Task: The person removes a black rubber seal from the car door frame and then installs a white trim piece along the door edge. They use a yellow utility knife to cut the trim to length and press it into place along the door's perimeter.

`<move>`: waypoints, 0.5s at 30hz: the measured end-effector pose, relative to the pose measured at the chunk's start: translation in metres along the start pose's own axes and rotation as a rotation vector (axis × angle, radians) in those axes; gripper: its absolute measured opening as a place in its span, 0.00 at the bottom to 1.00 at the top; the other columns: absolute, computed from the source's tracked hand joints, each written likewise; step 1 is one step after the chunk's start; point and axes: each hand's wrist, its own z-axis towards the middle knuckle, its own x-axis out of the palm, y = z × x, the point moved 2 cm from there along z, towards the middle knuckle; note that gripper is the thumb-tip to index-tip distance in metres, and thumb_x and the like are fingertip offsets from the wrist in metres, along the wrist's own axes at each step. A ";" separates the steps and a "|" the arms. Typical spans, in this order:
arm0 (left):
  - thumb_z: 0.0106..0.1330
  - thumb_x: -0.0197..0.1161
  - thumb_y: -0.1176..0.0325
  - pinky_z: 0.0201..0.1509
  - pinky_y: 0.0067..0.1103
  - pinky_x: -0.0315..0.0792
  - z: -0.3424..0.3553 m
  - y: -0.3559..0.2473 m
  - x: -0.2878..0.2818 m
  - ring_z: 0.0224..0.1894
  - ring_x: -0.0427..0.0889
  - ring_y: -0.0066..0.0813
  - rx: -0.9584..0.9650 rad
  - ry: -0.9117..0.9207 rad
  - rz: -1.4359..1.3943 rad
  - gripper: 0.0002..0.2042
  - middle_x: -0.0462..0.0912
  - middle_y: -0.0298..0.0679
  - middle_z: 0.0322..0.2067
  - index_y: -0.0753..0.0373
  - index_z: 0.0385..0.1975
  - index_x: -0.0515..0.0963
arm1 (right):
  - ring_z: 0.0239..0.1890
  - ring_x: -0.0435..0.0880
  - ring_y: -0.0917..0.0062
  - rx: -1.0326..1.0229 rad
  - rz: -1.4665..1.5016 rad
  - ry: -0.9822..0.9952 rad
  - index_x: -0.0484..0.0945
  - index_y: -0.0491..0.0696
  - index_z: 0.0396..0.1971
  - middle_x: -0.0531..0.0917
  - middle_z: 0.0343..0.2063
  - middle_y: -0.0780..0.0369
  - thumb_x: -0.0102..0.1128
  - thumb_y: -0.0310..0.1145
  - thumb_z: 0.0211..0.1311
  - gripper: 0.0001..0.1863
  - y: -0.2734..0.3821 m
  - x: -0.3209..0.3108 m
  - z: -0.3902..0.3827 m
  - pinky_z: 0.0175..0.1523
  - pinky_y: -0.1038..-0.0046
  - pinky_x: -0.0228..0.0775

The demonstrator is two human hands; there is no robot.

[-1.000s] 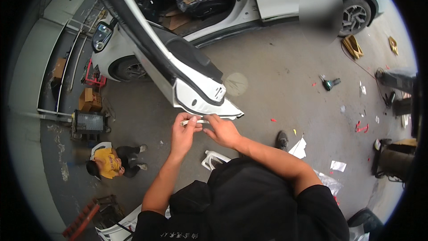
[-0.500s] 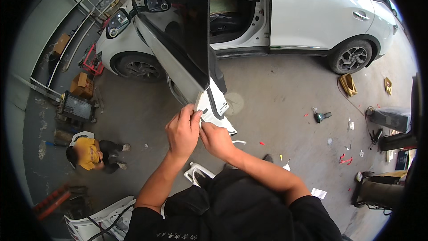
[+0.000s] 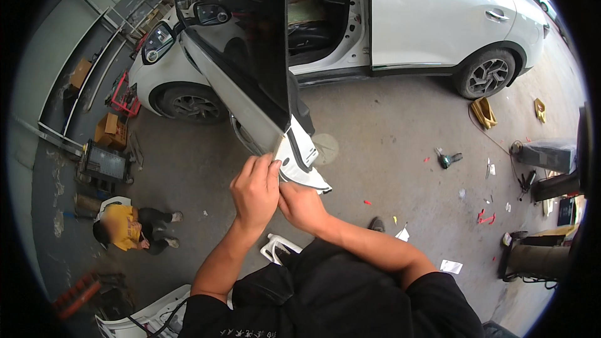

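Note:
A white car's open front door [image 3: 295,153] stands upright before me, its dark window glass [image 3: 241,25] above. My left hand [image 3: 255,191] has its fingers bent and pressed on the door's rear edge, beside the white end panel with black trim. My right hand [image 3: 302,206] is curled just below and right of it, at the lower part of that edge. Its fingertips are hidden, so what they grip cannot be made out. The pale strip seen earlier between my fingers is not distinguishable now.
The car body [image 3: 432,19] spans the top. A seated person in yellow [image 3: 128,228] is lower left, near a metal cart [image 3: 103,163]. A white chair [image 3: 272,244] is close below me. Yellow objects [image 3: 482,111], a green tool [image 3: 447,158], scraps and equipment [image 3: 544,150] lie rightward.
The view has tilted up, showing more window and car. Both hands have turned more upright along the door edge; my right hand has dropped slightly below my left.

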 end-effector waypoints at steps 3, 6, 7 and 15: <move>0.62 0.61 0.70 0.28 0.32 0.72 -0.001 -0.003 0.001 0.26 0.79 0.45 0.022 0.002 0.007 0.04 0.79 0.41 0.27 0.63 0.33 0.78 | 0.23 0.77 0.54 0.019 0.013 0.018 0.70 0.43 0.25 0.77 0.20 0.53 0.58 0.31 0.59 0.09 0.002 -0.002 -0.001 0.27 0.59 0.71; 0.62 0.62 0.70 0.28 0.32 0.72 0.003 0.000 0.002 0.27 0.79 0.45 -0.007 0.000 0.001 0.04 0.79 0.41 0.27 0.64 0.32 0.77 | 0.22 0.77 0.54 0.034 0.012 0.020 0.70 0.43 0.25 0.77 0.20 0.52 0.57 0.32 0.59 0.09 0.001 -0.003 0.002 0.27 0.58 0.70; 0.61 0.62 0.70 0.28 0.31 0.72 0.003 0.001 0.003 0.26 0.79 0.44 -0.018 -0.007 -0.016 0.05 0.79 0.41 0.26 0.64 0.32 0.77 | 0.23 0.77 0.54 0.037 0.013 0.025 0.70 0.43 0.25 0.77 0.20 0.53 0.57 0.32 0.60 0.10 0.001 -0.003 0.003 0.28 0.58 0.70; 0.59 0.65 0.71 0.26 0.27 0.71 0.004 0.006 0.009 0.24 0.79 0.38 -0.127 -0.039 -0.175 0.06 0.78 0.40 0.25 0.64 0.31 0.76 | 0.26 0.79 0.55 0.083 0.020 -0.085 0.75 0.43 0.32 0.79 0.24 0.53 0.56 0.31 0.61 0.07 0.003 -0.032 0.023 0.30 0.61 0.72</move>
